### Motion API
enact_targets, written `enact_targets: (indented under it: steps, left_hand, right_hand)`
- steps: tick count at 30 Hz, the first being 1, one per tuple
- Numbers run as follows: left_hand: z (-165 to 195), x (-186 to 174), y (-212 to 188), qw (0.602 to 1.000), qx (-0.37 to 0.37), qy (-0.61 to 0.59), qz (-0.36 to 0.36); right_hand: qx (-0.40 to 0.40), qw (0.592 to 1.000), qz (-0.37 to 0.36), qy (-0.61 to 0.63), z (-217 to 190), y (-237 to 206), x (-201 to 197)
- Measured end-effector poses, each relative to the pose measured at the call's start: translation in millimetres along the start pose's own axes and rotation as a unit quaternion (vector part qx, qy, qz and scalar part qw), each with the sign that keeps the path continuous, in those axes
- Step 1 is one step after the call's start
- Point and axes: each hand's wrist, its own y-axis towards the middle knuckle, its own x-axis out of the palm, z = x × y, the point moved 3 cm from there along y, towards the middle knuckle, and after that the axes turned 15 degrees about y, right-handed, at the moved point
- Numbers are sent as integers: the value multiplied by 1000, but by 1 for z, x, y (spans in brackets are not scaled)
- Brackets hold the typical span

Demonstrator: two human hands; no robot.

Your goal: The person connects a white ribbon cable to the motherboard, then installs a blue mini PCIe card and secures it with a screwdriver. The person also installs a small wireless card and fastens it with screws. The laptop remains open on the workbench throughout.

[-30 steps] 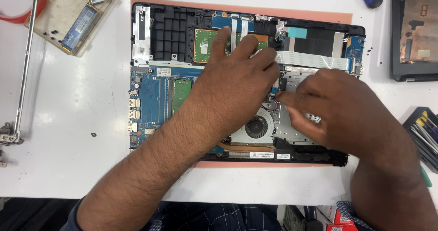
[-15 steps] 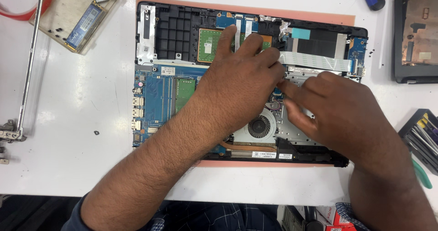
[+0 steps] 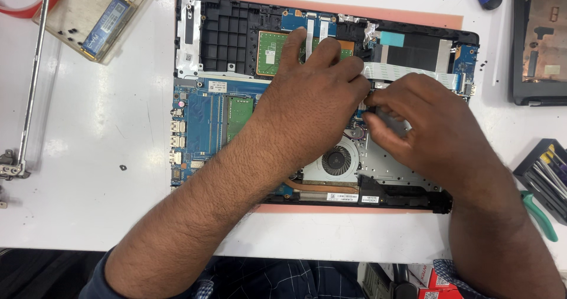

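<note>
An opened laptop base (image 3: 195, 57) lies on a white table, its blue motherboard (image 3: 204, 122), round cooling fan (image 3: 336, 160) and green boards exposed. My left hand (image 3: 307, 107) rests palm down across the middle of the board, fingers spread toward the far edge. My right hand (image 3: 422, 127) comes in from the right, its fingertips pinched together at a small part by a flat white ribbon cable (image 3: 407, 71), just right of my left fingers. What the fingertips grip is hidden.
A clear plastic tray (image 3: 94, 9) with small boards sits at the far left. A metal hinge bar (image 3: 29, 86) lies along the left edge. A dark laptop cover (image 3: 540, 39) is at the right, a tool rack (image 3: 546, 178) and green-handled pliers (image 3: 540, 216) below it.
Both hands have shifted slightly toward the far edge of the laptop. The right fingertips have closed in next to the left fingers near the ribbon cable.
</note>
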Motion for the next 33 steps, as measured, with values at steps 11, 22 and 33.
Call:
enact_targets:
  steps: [11, 22, 33]
  left_hand:
    - [0, -1, -1, 1000, -1, -9, 7]
    - [0, 0, -2, 1000, -1, 1, 14]
    - [-2, -1, -1, 999, 13, 11, 30]
  right_hand:
    - [89, 976, -144, -133, -28, -18, 3]
    - [176, 970, -141, -90, -22, -33, 17]
    - [37, 998, -33, -41, -30, -33, 17]
